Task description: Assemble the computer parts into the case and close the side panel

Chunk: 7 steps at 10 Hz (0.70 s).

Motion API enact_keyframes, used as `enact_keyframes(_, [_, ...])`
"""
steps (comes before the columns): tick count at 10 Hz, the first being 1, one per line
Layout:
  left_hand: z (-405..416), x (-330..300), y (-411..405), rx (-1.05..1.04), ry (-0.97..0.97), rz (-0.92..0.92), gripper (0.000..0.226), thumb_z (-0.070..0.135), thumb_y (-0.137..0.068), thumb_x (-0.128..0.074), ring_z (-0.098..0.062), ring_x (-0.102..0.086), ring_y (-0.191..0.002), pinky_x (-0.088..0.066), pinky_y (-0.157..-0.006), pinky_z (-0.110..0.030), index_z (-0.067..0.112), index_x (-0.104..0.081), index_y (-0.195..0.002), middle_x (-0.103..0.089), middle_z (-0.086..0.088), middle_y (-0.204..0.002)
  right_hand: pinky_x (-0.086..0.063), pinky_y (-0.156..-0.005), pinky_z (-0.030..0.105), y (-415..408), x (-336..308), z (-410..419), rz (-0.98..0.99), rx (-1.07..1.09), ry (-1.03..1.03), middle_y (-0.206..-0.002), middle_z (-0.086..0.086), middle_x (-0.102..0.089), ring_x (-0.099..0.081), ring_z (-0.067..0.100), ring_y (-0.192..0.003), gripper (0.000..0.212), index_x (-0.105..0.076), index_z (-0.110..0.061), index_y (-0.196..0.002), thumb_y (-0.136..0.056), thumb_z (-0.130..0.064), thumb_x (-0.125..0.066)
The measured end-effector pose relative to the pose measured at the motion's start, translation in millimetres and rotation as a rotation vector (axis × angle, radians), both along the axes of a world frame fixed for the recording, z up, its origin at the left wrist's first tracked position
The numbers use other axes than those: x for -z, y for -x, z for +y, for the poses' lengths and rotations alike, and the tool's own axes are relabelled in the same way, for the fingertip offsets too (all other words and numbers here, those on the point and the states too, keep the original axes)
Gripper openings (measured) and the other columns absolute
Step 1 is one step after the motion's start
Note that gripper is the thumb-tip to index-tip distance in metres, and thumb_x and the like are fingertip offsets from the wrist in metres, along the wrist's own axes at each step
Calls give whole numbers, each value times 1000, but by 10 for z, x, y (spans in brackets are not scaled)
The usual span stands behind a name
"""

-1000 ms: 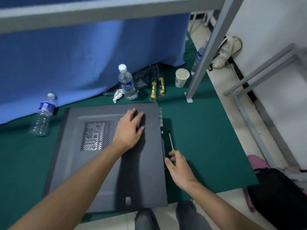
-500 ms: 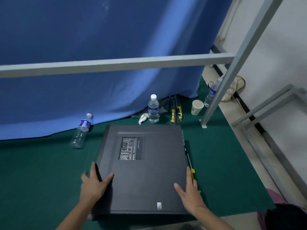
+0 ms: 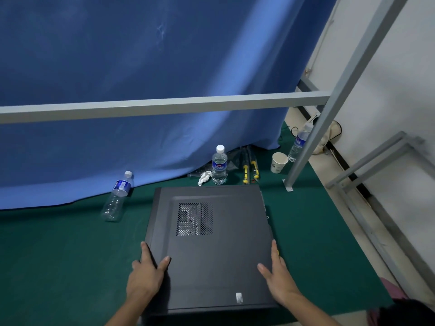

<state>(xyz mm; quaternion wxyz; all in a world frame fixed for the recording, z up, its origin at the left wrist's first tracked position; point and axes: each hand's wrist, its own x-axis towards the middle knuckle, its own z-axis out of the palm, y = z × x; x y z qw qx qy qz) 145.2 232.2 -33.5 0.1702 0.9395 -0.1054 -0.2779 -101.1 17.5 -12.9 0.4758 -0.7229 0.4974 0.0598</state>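
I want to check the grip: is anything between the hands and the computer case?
Nothing visible. The left hand and the right hand already touch the computer case on its two sides.
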Motion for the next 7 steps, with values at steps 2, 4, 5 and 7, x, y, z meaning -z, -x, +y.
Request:
enact_keyframes(2, [246, 126, 281, 94, 68, -169, 73, 62, -94, -37, -36, -43, -131, -46, -97, -49, 40, -4, -155, -29, -19, -151, -43, -105, 41, 57, 102, 188, 138, -71, 251, -159, 5, -15, -51, 23, -125, 78, 25, -27, -151, -101, -54, -28])
enact_keyframes(4, [298, 164, 389, 166, 16, -297, 67, 61, -95, -27, -37, -37, -134, -47, -93, -51, 39, -9, -155, -28, -20, -151, -48, -98, 37, 119, 249, 247, 219, -145, 414, -156, 5, -19, -51, 22, -120, 79, 23, -21, -152, -97, -61, -17])
enact_keyframes(5, [312, 177, 360, 173, 18, -294, 67, 61, -95, -27, -37, -37, -134, -47, -94, -50, 38, -9, -155, -28, -21, -150, -45, -101, 37, 115, 238, 269, 228, -174, 405, -158, 3, -14, -47, 24, -126, 79, 23, -22, -152, -98, -60, -20])
enact_keyframes(7, [363, 177, 333, 172, 28, -230, 74, 64, -93, -35, -37, -40, -131, -46, -98, -47, 38, -5, -156, -31, -23, -147, -21, -117, 25, 572, 92, 184, -8, -120, 85, -162, 5, -17, -26, 9, -142, 80, -4, -26, -156, -96, -48, -52])
